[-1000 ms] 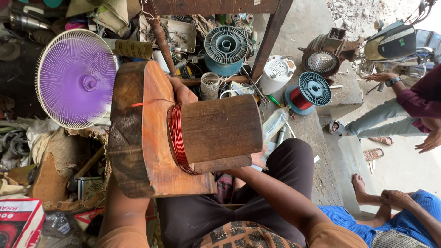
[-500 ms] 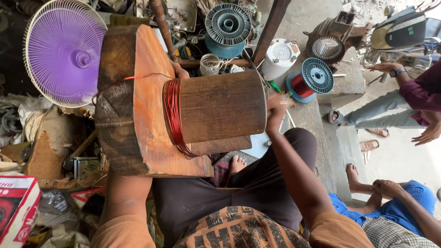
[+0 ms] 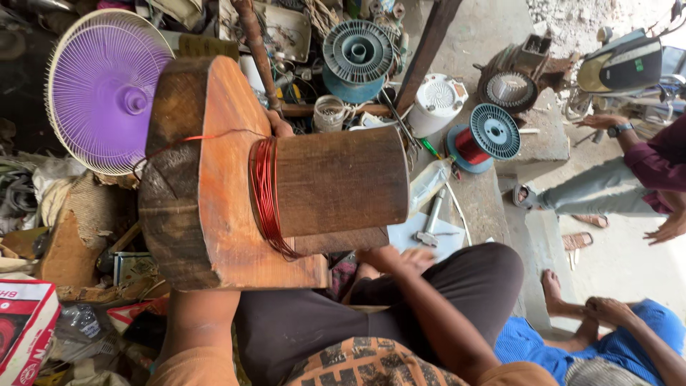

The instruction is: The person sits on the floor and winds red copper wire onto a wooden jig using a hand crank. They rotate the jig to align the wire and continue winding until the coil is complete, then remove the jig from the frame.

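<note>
A band of red copper wire (image 3: 266,191) was already wound around the wooden former (image 3: 286,186). The right hand (image 3: 396,259) rested loosely beneath it (left hand (image 3: 280,126) mostly hidden, grip unclear).

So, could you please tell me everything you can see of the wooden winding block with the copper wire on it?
The wooden winding block is a dark brown rounded form fixed to a thick, rough orange-brown wooden slab. Reddish copper wire is wound in a tight band where block meets slab, with one strand running off left across the slab. The right hand is at the block's lower edge; fingers of the left hand show behind its top.
</note>
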A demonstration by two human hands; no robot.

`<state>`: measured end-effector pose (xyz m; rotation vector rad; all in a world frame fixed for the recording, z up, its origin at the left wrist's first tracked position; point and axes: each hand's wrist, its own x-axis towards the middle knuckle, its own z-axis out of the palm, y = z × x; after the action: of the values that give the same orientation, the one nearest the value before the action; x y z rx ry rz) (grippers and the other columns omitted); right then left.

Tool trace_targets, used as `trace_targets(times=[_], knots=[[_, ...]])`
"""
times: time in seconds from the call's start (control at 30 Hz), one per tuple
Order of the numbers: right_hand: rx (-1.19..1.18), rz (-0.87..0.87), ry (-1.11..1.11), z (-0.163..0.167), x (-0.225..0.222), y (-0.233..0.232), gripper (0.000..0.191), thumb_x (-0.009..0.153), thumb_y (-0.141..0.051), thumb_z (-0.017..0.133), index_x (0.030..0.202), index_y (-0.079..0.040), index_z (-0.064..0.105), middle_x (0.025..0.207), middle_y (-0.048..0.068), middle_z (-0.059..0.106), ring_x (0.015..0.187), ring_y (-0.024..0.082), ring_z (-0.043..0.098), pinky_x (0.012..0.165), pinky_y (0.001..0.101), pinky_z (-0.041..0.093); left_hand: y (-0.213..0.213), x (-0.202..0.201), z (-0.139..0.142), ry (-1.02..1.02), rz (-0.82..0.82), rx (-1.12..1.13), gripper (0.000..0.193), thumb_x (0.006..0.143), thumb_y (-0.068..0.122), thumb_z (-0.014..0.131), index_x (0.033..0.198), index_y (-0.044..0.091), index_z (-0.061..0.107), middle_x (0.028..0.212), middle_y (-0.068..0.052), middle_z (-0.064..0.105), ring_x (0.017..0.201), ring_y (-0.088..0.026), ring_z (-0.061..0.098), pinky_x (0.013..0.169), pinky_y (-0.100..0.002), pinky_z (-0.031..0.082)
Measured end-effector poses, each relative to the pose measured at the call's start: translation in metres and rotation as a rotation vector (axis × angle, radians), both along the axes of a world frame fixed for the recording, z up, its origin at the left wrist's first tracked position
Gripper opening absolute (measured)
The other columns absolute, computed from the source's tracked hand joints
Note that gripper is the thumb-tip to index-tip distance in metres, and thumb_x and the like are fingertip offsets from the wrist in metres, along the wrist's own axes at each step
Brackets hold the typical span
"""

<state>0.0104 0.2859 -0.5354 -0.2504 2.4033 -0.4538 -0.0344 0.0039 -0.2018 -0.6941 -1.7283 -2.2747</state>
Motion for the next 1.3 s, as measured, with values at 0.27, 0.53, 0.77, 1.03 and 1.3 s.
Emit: trace_targets(times=[0.27,0.53,0.77,1.03,1.3], knots=[[-0.151,-0.088,0.297,0.016,0.005,-0.044,0.05,0.085,-0.044,0.075,0.115,-0.005,0.065,0.105,0.022,0.071,0.096,0.034,0.069,0.083,0.0434,0.054,-0.009,0.0,0.001,0.005,0.036,0.055,0.078,0.099,0.076,0.031,0.119,0.007,0.063,0.116,-0.011,0.067,0.116,-0.024,0.064,0.112,-0.044,0.046],[-0.28,-0.386,0.291,0.001,-0.01,-0.029,0.056,0.085,-0.034,0.076,0.122,0.001,0.054,0.1,0.027,0.07,0.088,0.038,0.068,0.076,0.0433,0.052,-0.006,0.001,-0.004,0.005,0.032,0.028,0.076,0.1,0.075,0.032,0.119,0.008,0.062,0.117,-0.011,0.066,0.116,-0.024,0.064,0.112,-0.044,0.045],[-0.182,-1.048,0.366,-0.011,-0.033,0.043,0.063,0.086,-0.025,0.078,0.129,0.007,0.045,0.097,0.032,0.069,0.081,0.041,0.067,0.071,0.0432,0.051,-0.001,0.005,-0.011,-0.017,0.042,0.031,0.075,0.1,0.074,0.032,0.119,0.008,0.062,0.117,-0.011,0.066,0.116,-0.024,0.063,0.112,-0.044,0.045],[-0.908,-1.434,-0.316,-0.037,-0.026,0.073,0.022,0.085,-0.008,0.069,0.094,0.012,0.067,0.085,0.021,0.071,0.067,0.031,0.069,0.059,0.0422,0.058,0.002,0.008,-0.015,-0.035,0.053,0.041,0.073,0.101,0.073,0.033,0.119,0.009,0.062,0.118,-0.011,0.065,0.116,-0.024,0.063,0.112,-0.043,0.044],[-0.773,-1.237,-0.291,-0.057,-0.025,0.058,0.029,0.087,-0.012,0.076,0.11,0.002,0.066,0.097,0.018,0.073,0.078,0.029,0.071,0.068,0.0431,0.06,-0.002,0.005,-0.019,-0.048,0.056,0.049,0.071,0.101,0.073,0.034,0.12,0.009,0.061,0.118,-0.011,0.064,0.116,-0.023,0.062,0.112,-0.043,0.044]])
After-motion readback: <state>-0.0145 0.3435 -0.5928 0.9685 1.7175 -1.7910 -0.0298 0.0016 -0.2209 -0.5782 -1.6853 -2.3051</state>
